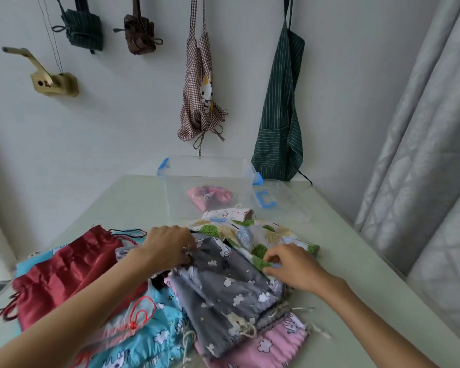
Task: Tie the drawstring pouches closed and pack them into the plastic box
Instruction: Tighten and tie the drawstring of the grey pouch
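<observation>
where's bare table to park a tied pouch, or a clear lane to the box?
Bare table runs down the right, between the right hand and the curtain. Another bare strip lies far left, between the plastic box and the red satin pouch. The near centre is crowded with pouches, the grey pouch on top. The lid lies right of the box.

On the wall ahead of you hang a checked apron with a rabbit print [201, 88] and, to its right, a green striped apron [280, 115] reaching down to the far edge of the table [356, 248]. High on the left you see two bundled cloths, green [81, 26] and brown [138, 34], above a brass crank fitting [52, 81]. A grey curtain [422, 155] fills your right side.
</observation>
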A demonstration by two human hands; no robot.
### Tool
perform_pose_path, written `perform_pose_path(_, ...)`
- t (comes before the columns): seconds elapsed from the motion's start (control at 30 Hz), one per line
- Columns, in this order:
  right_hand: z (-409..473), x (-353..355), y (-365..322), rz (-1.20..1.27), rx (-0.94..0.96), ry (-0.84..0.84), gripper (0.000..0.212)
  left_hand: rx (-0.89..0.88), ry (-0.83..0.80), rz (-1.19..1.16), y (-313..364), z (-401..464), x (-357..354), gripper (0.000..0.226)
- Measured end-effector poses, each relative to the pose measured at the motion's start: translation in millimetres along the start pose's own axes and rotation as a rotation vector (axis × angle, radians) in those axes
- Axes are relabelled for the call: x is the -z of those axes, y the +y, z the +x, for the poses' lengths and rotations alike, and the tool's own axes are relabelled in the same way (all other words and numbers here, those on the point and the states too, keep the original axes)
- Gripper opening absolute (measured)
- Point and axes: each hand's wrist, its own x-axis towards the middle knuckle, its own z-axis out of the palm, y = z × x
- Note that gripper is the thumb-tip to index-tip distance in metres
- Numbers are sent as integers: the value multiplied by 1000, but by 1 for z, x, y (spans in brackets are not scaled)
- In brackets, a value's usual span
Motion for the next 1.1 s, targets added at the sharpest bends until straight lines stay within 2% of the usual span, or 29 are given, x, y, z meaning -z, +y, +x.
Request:
perform_pose_path(0.13, 17, 24, 12, 164, -113, 403, 12, 155, 246, -104, -20, 20, 24, 28)
perform_pose_path(0.17, 23, 30, 14, 202, -134, 450, 11, 194, 319, -155, -26, 26, 27, 28)
perform_pose_path(0.2, 28, 34, 16, 218, -145, 438, 12, 232, 359, -207, -31, 32, 28, 29)
perform_pose_path(0.23, 32, 35, 16, 207, -152, 351, 16, 256, 341, -245, -35, 37, 28, 30)
perform_pose_path(0.33, 33, 34, 11, -85, -99, -58, 38, 162, 116, -244, -36, 44, 18, 45)
perform_pose_path(0.37, 30, 30, 8, -160, -51, -68, 41, 127, 121, -243, -33, 38, 15, 50)
perform_pose_path(0.43, 18, 25, -4, -119, 36, 153, 32, 134, 286, -311, -29, 22, 15, 49)
perform_pose_path(0.47, 12, 21, -12, -49, 58, 262, 23, 182, 399, -312, -30, 13, 17, 39)
perform_pose_path(0.5, 8, 17, -19, 16, 51, 303, 23, 257, 471, -271, -33, 5, 15, 26)
perform_pose_path(0.53, 7, 12, -27, 69, 29, 267, 37, 329, 453, -228, -36, -3, 15, 22)
perform_pose_path(0.6, 9, -1, -42, 182, -16, 83, 69, 439, 236, -172, -40, -14, 10, 54)
perform_pose_path(0.63, 10, -5, -52, 210, -32, 14, 76, 450, 137, -209, -41, -15, 4, 65)
perform_pose_path(0.67, 12, -10, -62, 211, -37, -36, 74, 438, 58, -275, -40, -14, -2, 69)
perform_pose_path(0.73, 18, -16, -79, 209, -11, -60, 61, 361, -26, -449, -37, -8, -16, 60)
perform_pose_path(0.8, 26, -12, -89, 299, 1, -26, 48, 268, 45, -675, -36, -3, -21, 46)
perform_pose_path(0.87, 34, 8, -89, 458, -30, 92, 33, 245, 236, -939, -36, 1, -10, 34)
perform_pose_path(0.93, 41, 34, -82, 656, -78, 217, 27, 247, 421, -1102, -38, 8, 14, 26)
perform_pose_path(1.0, 47, 53, -70, 785, -117, 309, 23, 249, 545, -1143, -42, 19, 36, 24)
perform_pose_path(1.1, 60, 56, -49, 771, -202, 448, 18, 338, 629, -1073, -50, 41, 44, 25)
